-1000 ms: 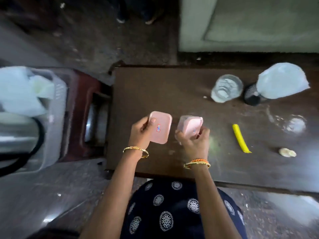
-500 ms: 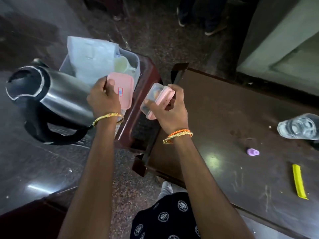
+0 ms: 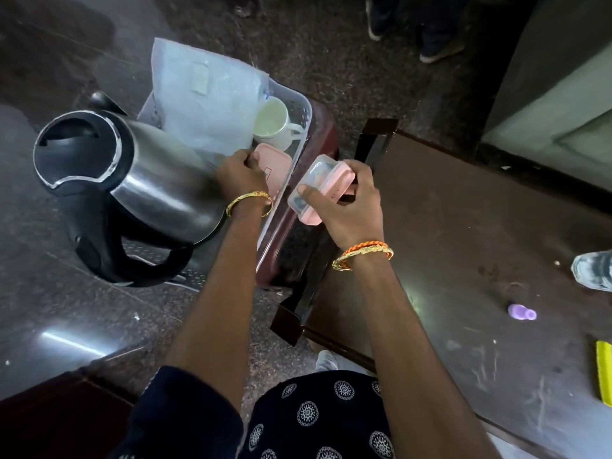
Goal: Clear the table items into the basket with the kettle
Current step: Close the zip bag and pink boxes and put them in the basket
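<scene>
Pink lid (image 3: pixel 276 167) gripped in left hand (image 3: pixel 240 175), one pink-lidded box (image 3: pixel 319 188) in right hand (image 3: pixel 347 210), one kettle (image 3: pixel 132 180)

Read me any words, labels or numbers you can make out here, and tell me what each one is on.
None can be read.
Pink container in the left hand: a small red-edged sticker, mostly hidden and too blurred to read.
White bag in the basket: a pale blank-looking patch, no legible text.

Pink lid (image 3: pixel 276 167); steel-and-black kettle (image 3: pixel 132 190); yellow comb (image 3: pixel 604 372); lilac cap (image 3: pixel 522 312).
</scene>
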Motion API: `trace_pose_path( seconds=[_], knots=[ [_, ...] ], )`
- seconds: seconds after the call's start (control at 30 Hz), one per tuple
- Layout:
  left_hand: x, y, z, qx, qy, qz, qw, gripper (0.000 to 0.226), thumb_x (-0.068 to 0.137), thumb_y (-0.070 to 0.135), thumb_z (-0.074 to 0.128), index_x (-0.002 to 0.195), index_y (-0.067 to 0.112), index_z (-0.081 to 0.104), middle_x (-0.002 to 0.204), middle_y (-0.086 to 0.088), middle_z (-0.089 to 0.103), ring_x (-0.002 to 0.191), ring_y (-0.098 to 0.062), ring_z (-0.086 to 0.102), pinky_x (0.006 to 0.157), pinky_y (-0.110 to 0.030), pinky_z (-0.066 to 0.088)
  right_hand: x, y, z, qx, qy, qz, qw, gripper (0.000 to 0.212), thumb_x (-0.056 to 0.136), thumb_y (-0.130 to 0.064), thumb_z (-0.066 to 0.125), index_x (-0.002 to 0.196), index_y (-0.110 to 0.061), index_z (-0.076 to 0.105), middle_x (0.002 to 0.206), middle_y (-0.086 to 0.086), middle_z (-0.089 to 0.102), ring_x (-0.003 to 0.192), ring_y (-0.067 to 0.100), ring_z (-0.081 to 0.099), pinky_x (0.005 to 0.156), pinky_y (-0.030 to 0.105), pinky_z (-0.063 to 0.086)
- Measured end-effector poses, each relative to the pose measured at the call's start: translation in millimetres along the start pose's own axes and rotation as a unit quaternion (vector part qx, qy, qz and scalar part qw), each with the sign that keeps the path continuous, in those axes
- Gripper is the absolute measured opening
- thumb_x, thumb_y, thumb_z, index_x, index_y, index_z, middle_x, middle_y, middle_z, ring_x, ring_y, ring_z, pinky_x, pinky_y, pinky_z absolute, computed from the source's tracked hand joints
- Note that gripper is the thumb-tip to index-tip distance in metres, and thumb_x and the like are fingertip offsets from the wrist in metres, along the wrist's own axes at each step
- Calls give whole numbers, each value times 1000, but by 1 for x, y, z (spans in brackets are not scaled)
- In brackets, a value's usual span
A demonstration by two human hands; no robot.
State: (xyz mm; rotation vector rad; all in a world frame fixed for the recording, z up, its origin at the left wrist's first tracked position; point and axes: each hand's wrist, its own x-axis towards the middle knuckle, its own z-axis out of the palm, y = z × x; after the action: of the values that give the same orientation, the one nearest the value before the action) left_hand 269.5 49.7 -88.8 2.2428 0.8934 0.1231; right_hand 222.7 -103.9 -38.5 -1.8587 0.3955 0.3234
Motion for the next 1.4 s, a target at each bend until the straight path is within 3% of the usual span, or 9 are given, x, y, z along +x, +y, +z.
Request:
trace_pose_path(
  seconds=[0.1,0.2,0.4,0.53,0.67,0.73,0.9,1.2,1.4],
  knots=[
    [5,-6,3,-39,-10,-21,999,22,90,14,56,99,-2,69,101,-25,70,95,-38,64,84,-42,52,11,-9,8,-45,4,-17,999,72,64,-47,78,124,-27,44,118,3,44,81,2,48,64,10,37],
    [4,-10,-1,-70,-9,-24,997,20,84,12,63,93,-3,71,95,-23,72,90,-35,68,77,-36,54,20,-23,21,-97,1,-48,994,72,64,-52,76,123,-25,46,117,4,40,74,4,46,69,21,42],
    [-34,-11,-22,-202,-15,-66,977,21,94,7,45,103,-1,63,99,-16,69,91,-21,63,79,-21,46,40,-51,46,-214,-26,-94,972,77,67,-59,72,126,-17,47,122,9,38,102,29,54,79,34,47],
    [-68,-11,-33,-307,7,-115,945,21,98,12,39,93,17,59,82,14,60,74,14,57,67,-5,44,49,-62,58,-273,-40,-120,954,81,68,-63,68,129,-14,45,129,15,38,108,35,55,86,41,49],
    [-65,-3,-39,-439,-21,-222,870,38,100,38,30,89,17,61,94,4,64,91,-9,61,84,-24,48,44,-57,79,-376,-73,-136,914,75,77,-62,61,129,-11,43,137,19,33,118,38,49,89,42,48],
    [-56,0,-39,-427,-23,-233,873,43,99,44,28,100,15,60,102,1,62,95,-12,60,86,-27,48,46,-52,85,-399,-66,-133,905,61,87,-53,54,128,-8,45,139,19,33,121,35,46,89,42,47],
    [-50,-7,-32,-223,14,-175,959,31,95,20,44,93,-5,63,88,-18,63,77,-33,53,52,-21,40,53,-44,85,-394,-51,-143,906,44,92,-35,55,126,-9,51,140,17,35,127,33,38,95,42,44],
    [-34,-5,-30,-218,-62,-239,944,37,96,23,48,114,-7,57,123,-28,59,114,-40,56,98,-45,48,64,-35,79,-425,2,-204,882,46,86,-50,56,119,-18,53,120,6,63,120,31,42,93,42,37],
    [-38,-7,-29,-215,-38,-241,946,29,92,25,50,99,2,67,98,-16,67,80,-23,57,75,-36,51,66,-32,77,-423,13,-199,884,55,83,-54,58,121,-15,52,127,9,56,124,32,38,98,43,34]
  ],
)
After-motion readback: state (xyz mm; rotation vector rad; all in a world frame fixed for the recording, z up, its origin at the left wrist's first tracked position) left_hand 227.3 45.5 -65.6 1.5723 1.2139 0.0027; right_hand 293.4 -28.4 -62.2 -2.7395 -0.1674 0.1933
